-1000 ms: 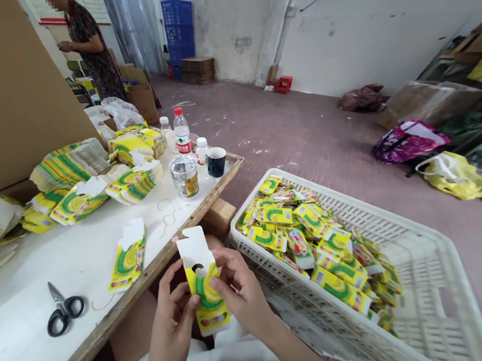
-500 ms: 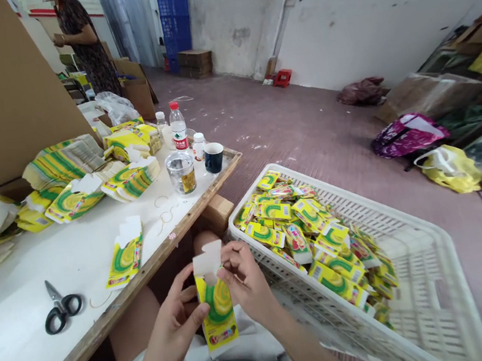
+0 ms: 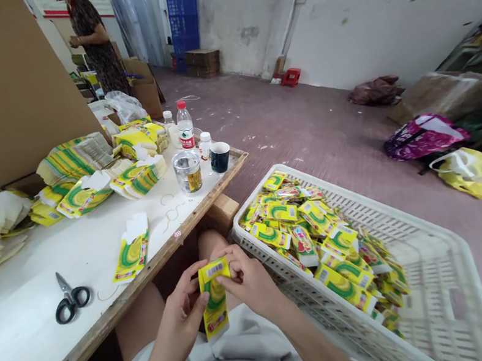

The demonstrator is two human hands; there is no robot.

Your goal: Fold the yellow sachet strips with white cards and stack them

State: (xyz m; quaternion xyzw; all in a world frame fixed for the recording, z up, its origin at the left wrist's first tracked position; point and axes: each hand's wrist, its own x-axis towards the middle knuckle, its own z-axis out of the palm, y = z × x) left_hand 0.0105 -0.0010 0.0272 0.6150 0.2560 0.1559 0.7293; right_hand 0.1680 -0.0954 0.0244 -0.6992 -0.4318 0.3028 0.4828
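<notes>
Over my lap I hold a small yellow-and-green carton (image 3: 214,300) upright, its top end folded shut with a barcode showing. My left hand (image 3: 182,316) grips its left side, thumb across the front. My right hand (image 3: 248,279) pinches the top right corner, fingers pressed on the closed flap. To the right stands a white plastic crate (image 3: 425,272) holding several folded cartons (image 3: 316,235) of the same kind. On the table to the left, a few flat unfolded cartons (image 3: 133,253) lie near the edge.
Black scissors (image 3: 69,298) lie on the white table (image 3: 27,342), with stacks of flat cartons (image 3: 76,172), a glass jar (image 3: 188,172), a dark cup (image 3: 219,157) and a water bottle (image 3: 185,125) further back. A person (image 3: 95,41) stands behind. Bags (image 3: 424,136) lie on the floor at right.
The carton's white top flap, open and upright a second ago, has been folded down and tucked shut. Both hands stayed on the carton over my lap.
</notes>
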